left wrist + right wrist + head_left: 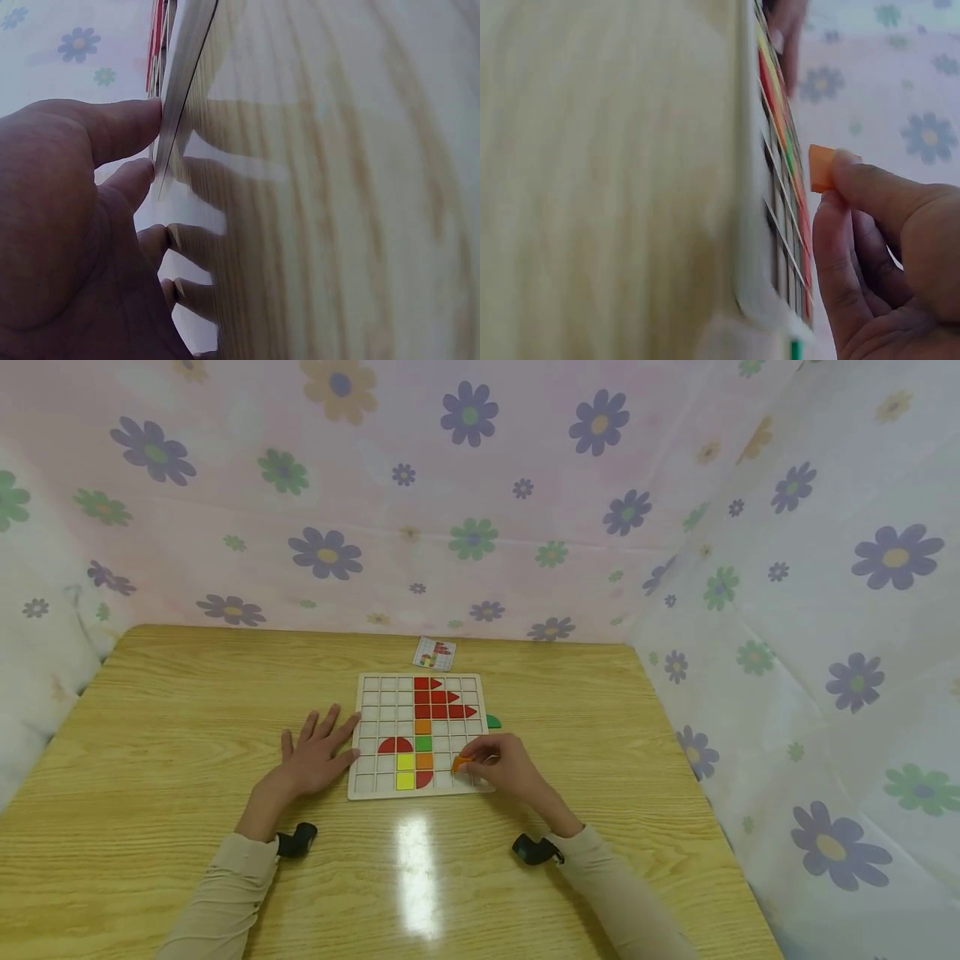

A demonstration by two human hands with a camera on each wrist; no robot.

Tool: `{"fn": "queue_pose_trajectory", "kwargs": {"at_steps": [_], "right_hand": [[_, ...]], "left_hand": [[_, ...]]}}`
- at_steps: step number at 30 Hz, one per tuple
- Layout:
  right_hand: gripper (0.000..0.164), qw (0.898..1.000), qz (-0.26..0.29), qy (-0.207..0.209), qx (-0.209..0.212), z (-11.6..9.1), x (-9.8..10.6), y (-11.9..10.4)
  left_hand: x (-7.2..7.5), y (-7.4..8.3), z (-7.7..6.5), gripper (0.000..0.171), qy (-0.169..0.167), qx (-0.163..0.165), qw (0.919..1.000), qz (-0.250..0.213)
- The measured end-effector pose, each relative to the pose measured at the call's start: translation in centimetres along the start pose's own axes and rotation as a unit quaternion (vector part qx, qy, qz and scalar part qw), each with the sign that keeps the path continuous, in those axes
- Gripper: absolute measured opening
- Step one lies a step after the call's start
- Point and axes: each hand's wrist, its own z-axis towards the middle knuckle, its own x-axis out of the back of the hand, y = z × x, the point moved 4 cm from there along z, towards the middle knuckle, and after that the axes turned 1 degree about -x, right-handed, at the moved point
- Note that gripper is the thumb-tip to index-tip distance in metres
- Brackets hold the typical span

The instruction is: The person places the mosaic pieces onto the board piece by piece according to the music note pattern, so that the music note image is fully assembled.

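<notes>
A wooden grid board lies on the table with flat coloured pieces in some squares. My right hand pinches a small orange piece between thumb and fingertips, over the board's lower right part. Spread fingers of my left hand lie at the board's left side, thumb and forefinger at its edge. Red squares and pointed pieces form three rows at the top. Below them runs a column with an orange square and a green square. Two yellow squares and red curved pieces sit lower.
A small printed card with a coloured grid picture lies behind the board. One green rounded piece pokes out at the board's right edge. The wooden table meets flowered cloth at its back and sides.
</notes>
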Motion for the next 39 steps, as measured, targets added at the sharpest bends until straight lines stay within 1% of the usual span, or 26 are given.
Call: {"fn": "queue_pose_trajectory", "kwargs": {"at_steps": [4,8,11,15,19,22,26,29,32,39], "right_hand": [[0.012,1.000,0.007,-0.017,0.001,0.2,-2.1,-0.6],[0.011,1.000,-0.007,-0.022,0.016,0.6,-3.9,-1.3],[0.010,0.999,-0.016,-0.013,0.028,1.2,-4.9,-1.9],[0.011,0.999,-0.011,-0.001,0.035,2.0,-6.0,-2.5],[0.012,0.999,0.009,-0.002,0.042,2.6,-6.8,-3.2],[0.011,0.999,0.021,-0.011,0.037,3.2,-7.3,-3.6],[0.008,0.999,0.003,-0.013,0.036,3.9,-7.9,-3.7],[0.009,0.999,-0.026,-0.007,0.040,4.4,-8.2,-3.9],[0.010,0.998,-0.044,-0.006,0.034,4.8,-8.4,-4.1],[0.011,0.998,-0.063,-0.011,0.014,5.3,-8.8,-4.4]], "left_hand": [[0.0,0.0,0.1,0.065,-0.002,0.002,1.0000,-0.003],[-0.1,-0.1,0.1,0.065,-0.002,0.003,1.0000,-0.004],[-0.1,-0.1,0.1,0.065,-0.002,0.004,1.0000,-0.002],[-0.1,-0.1,0.1,0.065,-0.002,0.005,1.0000,-0.002],[-0.2,-0.1,0.1,0.065,-0.002,0.005,1.0000,0.000],[-0.2,-0.1,0.1,0.065,-0.001,0.006,1.0000,0.002],[-0.1,0.0,0.1,0.065,0.001,0.006,1.0000,0.001],[-0.1,0.1,0.0,0.065,0.001,0.004,1.0000,0.002],[0.0,0.1,0.0,0.065,0.001,0.003,1.0000,0.003],[0.2,0.3,-0.1,0.065,0.000,0.000,1.0000,-0.002]]}}
